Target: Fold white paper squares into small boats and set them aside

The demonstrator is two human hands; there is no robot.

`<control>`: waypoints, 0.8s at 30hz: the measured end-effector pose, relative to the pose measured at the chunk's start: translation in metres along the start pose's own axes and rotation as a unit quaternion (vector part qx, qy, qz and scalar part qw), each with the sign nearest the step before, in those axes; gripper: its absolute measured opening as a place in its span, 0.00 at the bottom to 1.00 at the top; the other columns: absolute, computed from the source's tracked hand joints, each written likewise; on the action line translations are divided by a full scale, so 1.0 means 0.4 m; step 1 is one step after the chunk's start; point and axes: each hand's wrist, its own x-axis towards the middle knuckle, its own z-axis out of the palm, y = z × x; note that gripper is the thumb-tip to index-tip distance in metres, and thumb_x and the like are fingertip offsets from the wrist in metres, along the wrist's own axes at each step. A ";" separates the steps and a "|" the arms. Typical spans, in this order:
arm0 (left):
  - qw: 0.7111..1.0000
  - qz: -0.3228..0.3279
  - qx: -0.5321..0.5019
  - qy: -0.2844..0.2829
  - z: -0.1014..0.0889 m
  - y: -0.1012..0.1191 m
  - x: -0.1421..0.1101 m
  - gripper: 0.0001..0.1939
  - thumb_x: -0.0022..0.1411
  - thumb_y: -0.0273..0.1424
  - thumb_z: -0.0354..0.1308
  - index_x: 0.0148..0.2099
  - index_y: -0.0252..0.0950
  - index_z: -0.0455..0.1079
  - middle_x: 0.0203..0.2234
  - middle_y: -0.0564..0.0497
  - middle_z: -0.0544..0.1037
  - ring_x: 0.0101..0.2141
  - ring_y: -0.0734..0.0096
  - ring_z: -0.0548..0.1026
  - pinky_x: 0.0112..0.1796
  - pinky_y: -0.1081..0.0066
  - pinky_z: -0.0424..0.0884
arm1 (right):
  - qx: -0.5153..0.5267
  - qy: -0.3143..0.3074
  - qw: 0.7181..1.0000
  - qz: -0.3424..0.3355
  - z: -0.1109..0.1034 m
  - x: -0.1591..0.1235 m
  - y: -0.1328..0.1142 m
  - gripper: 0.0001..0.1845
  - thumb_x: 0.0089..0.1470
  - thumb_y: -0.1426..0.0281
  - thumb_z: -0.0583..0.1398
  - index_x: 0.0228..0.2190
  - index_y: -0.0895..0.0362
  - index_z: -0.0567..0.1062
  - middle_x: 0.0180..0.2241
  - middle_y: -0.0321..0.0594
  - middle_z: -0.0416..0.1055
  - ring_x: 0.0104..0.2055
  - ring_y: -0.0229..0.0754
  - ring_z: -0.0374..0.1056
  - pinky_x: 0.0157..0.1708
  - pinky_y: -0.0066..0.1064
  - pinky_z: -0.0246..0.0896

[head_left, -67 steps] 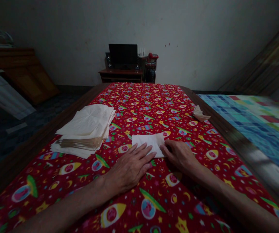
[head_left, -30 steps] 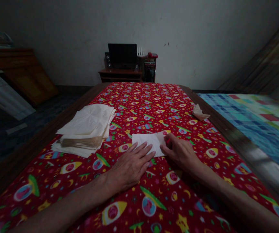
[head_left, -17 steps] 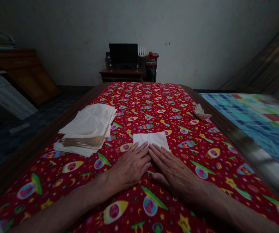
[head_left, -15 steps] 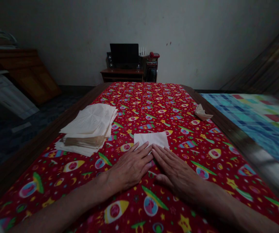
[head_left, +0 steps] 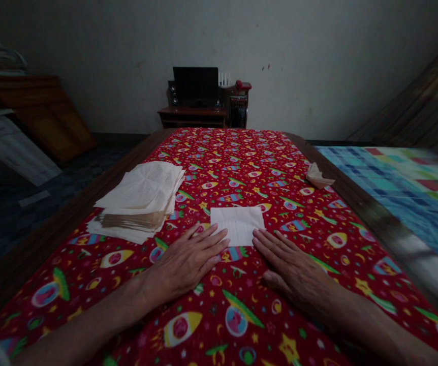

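A small white sheet of paper (head_left: pixel 238 223) lies flat on the red patterned cloth (head_left: pixel 226 170), in front of me. My left hand (head_left: pixel 190 259) rests with fingers stretched out, their tips over the paper's lower left corner. On the other side, my right hand (head_left: pixel 285 256) lies flat too, its fingertips on the lower right corner. Both hands press down from above and neither grips anything. To the left of the paper sits a stack of off-white paper sheets (head_left: pixel 143 188), the top one creased. A folded paper piece (head_left: pixel 318 176) lies near the cloth's right edge.
The cloth covers a dark wooden surface with a bare rim (head_left: pixel 127 157). Beyond its far end stand a black monitor (head_left: pixel 196 85) and speakers on a low desk (head_left: pixel 192 114). A brown cabinet (head_left: pixel 51 117) is at left, a chequered mat (head_left: pixel 386 203) at right.
My hands have slid apart along the paper, the left one leftward and the right one rightward. More of the sheet now shows between them.
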 end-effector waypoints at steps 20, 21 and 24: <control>0.984 -0.040 -0.032 0.170 0.004 -0.025 -0.018 0.16 0.65 0.27 0.48 0.51 0.34 0.71 0.50 0.46 0.74 0.53 0.65 0.70 0.53 0.61 0.69 | -0.165 0.001 0.984 -0.064 -0.045 0.131 -0.053 0.12 0.54 0.81 0.53 0.39 0.62 0.71 0.35 0.49 0.73 0.40 0.47 0.68 0.44 0.39 0.60; 0.984 -0.039 -0.035 0.169 0.002 -0.028 -0.015 0.16 0.65 0.26 0.47 0.52 0.34 0.70 0.51 0.46 0.74 0.53 0.65 0.69 0.53 0.61 0.68 | -0.175 -0.014 0.982 -0.063 -0.050 0.141 -0.065 0.11 0.53 0.82 0.53 0.37 0.63 0.72 0.33 0.49 0.72 0.38 0.47 0.68 0.41 0.38 0.61; 0.983 -0.040 -0.037 0.174 -0.003 -0.038 -0.011 0.16 0.65 0.26 0.47 0.52 0.35 0.70 0.51 0.46 0.73 0.53 0.65 0.69 0.53 0.61 0.68 | -0.197 -0.034 0.978 -0.053 -0.049 0.154 -0.087 0.10 0.52 0.82 0.53 0.35 0.63 0.72 0.30 0.48 0.71 0.34 0.47 0.68 0.35 0.36 0.60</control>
